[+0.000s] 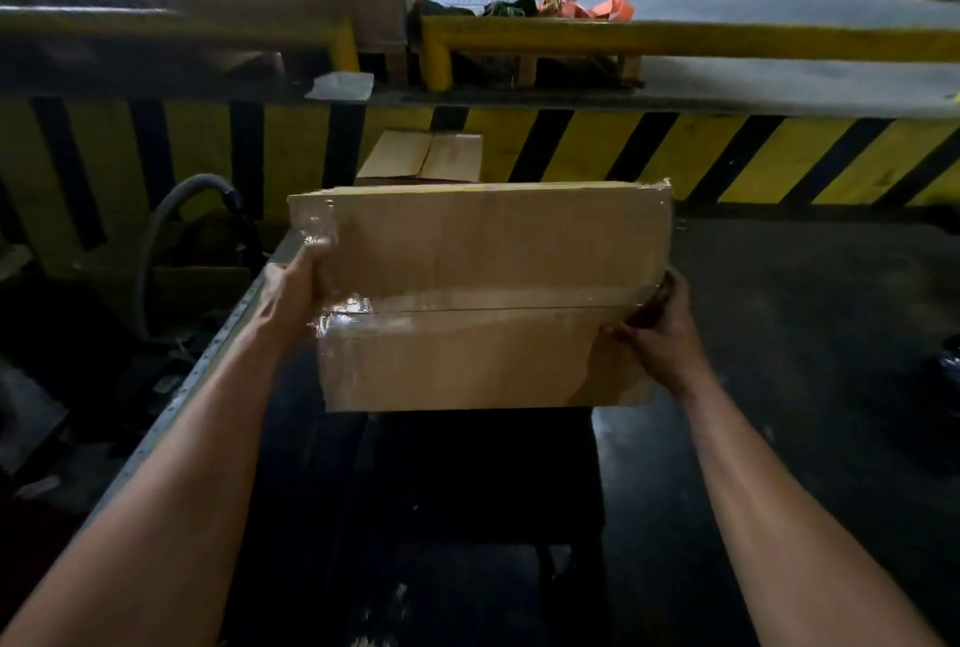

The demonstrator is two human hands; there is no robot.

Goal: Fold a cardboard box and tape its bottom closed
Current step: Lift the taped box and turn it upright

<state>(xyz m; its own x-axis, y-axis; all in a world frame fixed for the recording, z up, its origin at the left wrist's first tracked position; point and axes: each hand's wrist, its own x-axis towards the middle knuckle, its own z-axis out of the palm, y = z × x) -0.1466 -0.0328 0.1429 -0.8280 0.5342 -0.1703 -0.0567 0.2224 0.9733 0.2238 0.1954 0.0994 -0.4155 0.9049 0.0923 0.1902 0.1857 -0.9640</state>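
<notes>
A brown cardboard box (pixel 483 251) is held up in front of me, its taped face tilted toward me. Clear tape (pixel 467 306) runs along the middle seam between the two flaps and wraps over both ends; more tape shines at the upper left corner. My left hand (pixel 293 290) grips the box's left edge. My right hand (pixel 662 326) grips the right edge, its fingers curled around the side. The box hangs above a dark table (pixel 779 334).
Flattened cardboard (pixel 423 155) lies behind the box against a yellow and black striped wall (pixel 727 157). A grey hose (pixel 171 215) curves at the left, beyond the table's metal edge (pixel 208 360). A yellow rail (pixel 675 38) runs above the wall.
</notes>
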